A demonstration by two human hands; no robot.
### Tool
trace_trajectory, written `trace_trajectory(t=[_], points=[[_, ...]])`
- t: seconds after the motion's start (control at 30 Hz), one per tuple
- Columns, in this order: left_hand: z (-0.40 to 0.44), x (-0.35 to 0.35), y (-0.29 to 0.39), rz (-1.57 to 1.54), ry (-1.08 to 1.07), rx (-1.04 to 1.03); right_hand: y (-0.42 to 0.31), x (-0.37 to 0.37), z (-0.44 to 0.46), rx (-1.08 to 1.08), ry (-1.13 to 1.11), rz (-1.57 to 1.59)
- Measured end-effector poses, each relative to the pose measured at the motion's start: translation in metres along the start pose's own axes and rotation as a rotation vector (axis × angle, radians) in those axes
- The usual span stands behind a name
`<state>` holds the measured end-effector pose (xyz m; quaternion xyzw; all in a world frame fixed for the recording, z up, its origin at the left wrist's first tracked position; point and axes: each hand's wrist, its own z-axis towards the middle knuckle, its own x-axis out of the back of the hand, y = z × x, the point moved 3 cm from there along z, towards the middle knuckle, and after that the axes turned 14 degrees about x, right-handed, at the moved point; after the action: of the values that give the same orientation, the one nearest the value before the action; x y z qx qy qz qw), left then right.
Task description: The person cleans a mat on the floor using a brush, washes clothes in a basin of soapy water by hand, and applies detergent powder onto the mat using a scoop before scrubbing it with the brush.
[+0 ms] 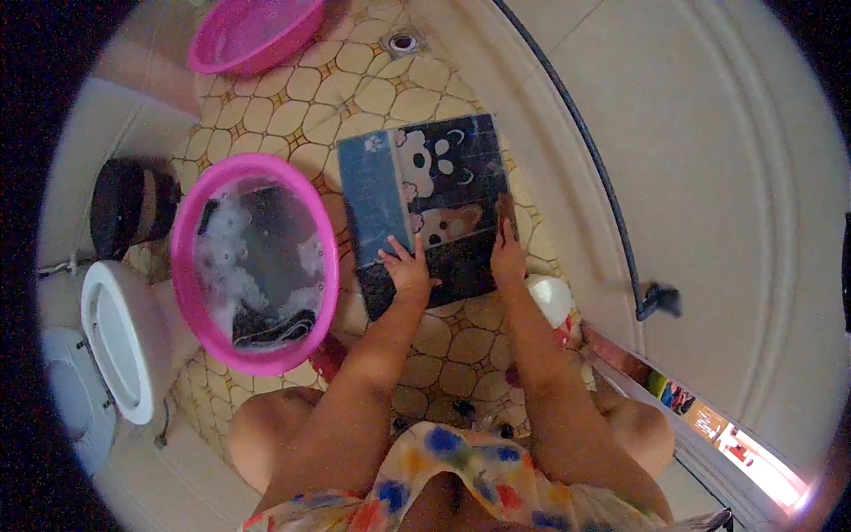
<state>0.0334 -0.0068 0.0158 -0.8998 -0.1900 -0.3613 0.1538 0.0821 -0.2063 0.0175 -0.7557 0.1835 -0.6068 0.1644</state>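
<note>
The mat lies spread on the tiled floor right under your hands, with most of it reaching out ahead of them. Its long axis runs away from you, the far end leaning a little to your left; the blue strip is along its left side and a dark band crosses its near end. I can't tell which way up the printed animals are meant to be read.

Your left hand is the nearer to the mat's middle: fingers fanned wide, resting on the near left part, gripping nothing you'd see. Your right hand is at the right edge, fingers pointing away from you; whether they pinch that edge I can't tell.

Left of your left hand, just beside the mat, stands a pink basin of sudsy water with dark cloth in it. Near your right wrist is a white rounded object. Past the mat's far end, you have a floor drain.
</note>
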Motion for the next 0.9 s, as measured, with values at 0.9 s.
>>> trace_trajectory(t=[0.9], points=[[-0.008, -0.026, -0.011, -0.179, 0.16, -0.307, 0.031, 0.04, 0.045, 0.116, -0.223, -0.419]])
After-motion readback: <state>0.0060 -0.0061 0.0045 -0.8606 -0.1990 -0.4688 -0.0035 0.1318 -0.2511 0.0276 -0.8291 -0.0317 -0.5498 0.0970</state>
